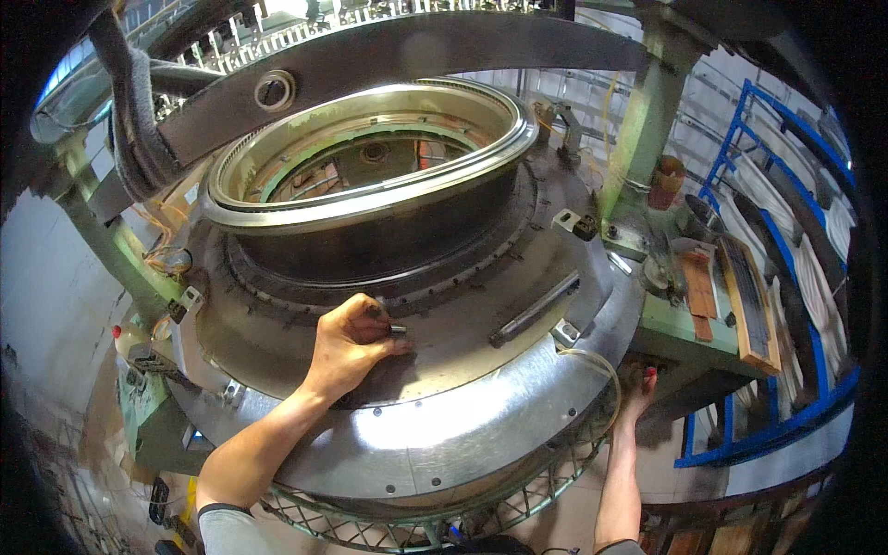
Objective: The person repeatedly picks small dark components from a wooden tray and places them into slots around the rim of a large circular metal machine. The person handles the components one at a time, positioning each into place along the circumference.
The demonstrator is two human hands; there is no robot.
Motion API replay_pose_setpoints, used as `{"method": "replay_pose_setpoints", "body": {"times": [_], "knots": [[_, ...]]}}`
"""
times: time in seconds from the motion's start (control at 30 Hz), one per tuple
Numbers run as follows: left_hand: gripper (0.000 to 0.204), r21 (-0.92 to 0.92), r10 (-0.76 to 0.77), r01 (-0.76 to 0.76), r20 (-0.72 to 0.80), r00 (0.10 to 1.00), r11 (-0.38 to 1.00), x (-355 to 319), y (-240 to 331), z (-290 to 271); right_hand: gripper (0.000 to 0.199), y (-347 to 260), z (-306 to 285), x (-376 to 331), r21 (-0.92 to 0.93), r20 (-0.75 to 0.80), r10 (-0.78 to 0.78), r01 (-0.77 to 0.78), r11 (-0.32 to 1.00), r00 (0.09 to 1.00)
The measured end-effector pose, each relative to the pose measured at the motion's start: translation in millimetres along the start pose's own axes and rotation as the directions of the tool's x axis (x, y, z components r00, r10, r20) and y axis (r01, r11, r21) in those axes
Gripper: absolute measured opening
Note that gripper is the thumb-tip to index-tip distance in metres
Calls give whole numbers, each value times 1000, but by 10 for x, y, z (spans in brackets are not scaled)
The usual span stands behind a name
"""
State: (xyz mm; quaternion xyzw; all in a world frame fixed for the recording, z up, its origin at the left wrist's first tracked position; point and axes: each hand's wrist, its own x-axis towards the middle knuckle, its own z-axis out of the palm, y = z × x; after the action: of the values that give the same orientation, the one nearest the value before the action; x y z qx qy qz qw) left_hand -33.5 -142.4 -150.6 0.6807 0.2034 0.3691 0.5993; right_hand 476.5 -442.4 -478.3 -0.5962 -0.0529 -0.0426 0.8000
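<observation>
Blue metal-framed rack (763, 442) at right; mid-frame, left hand (356, 338) pinches a short silvery metal rod (398, 330) above round grey steel plate (453, 363) — work seemingly underway, remainder unclear; lower right, right hand (638, 387) beside small red knob (650, 372), grip unreadable.

Bare plate (453, 356) btwn L hand (351, 344) & metal bar (536, 310) is free to pass; ring wall (388, 231) blocks far side, dark curved beam (416, 57) spans beyond, green post (645, 120) bars far R.
</observation>
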Motion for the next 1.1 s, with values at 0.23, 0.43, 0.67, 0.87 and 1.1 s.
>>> {"method": "replay_pose_setpoints", "body": {"times": [0.23,0.43,0.67,0.87,1.1], "knots": [[31,30,-46,48,-44,998,998,11,-21,-44,31,-215,98,-142,38,179,82,-90,995,980],[28,43,-16,16,3,1000,999,31,12,-93,11,-124,67,-197,78,163,20,-33,996,986],[28,174,7,-5,-14,1000,985,7,24,-25,30,-1543,151,-96,-638,288,-147,304,707,946],[22,-32,114,-111,153,982,993,-254,389,216,29,-3564,1466,-2706,2,663,-221,294,956,715],[18,-86,256,-242,241,936,966,-675,1157,-572,23,-4237,2703,-4239,193,800,-389,420,887,456]]}}
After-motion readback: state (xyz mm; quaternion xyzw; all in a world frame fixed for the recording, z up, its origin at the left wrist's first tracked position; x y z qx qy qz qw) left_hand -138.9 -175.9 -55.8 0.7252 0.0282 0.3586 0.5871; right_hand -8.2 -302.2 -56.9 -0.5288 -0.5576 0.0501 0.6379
